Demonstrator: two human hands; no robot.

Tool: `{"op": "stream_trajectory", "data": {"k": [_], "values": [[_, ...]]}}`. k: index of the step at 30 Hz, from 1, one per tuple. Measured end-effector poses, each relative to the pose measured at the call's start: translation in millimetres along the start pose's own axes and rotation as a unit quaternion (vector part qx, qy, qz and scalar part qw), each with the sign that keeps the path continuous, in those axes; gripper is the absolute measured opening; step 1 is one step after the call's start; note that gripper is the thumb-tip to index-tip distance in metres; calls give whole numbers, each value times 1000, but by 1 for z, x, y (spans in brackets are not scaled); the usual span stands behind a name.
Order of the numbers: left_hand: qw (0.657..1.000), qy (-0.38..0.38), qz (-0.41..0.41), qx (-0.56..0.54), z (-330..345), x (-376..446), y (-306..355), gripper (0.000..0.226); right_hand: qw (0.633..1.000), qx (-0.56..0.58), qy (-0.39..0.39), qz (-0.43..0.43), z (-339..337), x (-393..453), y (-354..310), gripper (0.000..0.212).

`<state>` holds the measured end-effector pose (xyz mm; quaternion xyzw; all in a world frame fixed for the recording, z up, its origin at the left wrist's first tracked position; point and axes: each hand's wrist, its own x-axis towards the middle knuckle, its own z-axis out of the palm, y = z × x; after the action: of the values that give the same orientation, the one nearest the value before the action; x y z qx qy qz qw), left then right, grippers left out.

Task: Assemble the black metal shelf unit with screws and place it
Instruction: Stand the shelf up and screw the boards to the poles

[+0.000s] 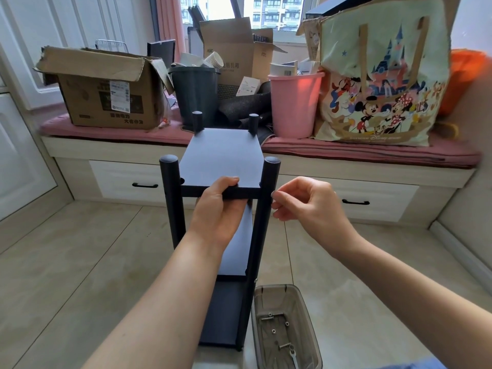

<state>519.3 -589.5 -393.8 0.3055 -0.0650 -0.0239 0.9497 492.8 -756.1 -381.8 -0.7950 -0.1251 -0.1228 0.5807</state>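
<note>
Two hands on black shelf unit point(221, 153) | left hand point(215, 206) grips top shelf's front edge | right hand point(303, 203) pinches at front-right post point(266, 209), screw not discernible | clear tray point(286, 331) of screws on floor

1. The left hand point(213, 209) covers the middle of the shelf's point(221, 155) front edge.
2. Whether the right hand's fingertips point(275, 194) pinch a screw is too small to tell (they touch the post point(266, 198)).
3. Below the right hand, the container point(286, 328) is cut off by the bottom edge.

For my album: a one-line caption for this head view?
Left hand grips the black shelf unit; right hand pinches at its post.
</note>
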Motion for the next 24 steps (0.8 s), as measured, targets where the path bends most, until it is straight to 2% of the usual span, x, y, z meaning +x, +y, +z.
{"op": "stream_trajectory", "data": {"k": [5,12,15,18,24], "values": [[1000,-4,1,4,-3,2,2,20,997,53,-15,53,-1,3,-1,17],[1000,-26,-1,13,-7,1,4,22,985,115,-114,61,4,10,0,49],[999,-27,-4,24,-5,-2,6,32,970,173,-153,80,6,13,1,47],[999,-26,0,32,-5,-3,10,41,964,186,-170,88,7,14,2,44],[997,3,-36,63,-19,-7,22,11,971,155,-161,90,12,15,5,48]]}}
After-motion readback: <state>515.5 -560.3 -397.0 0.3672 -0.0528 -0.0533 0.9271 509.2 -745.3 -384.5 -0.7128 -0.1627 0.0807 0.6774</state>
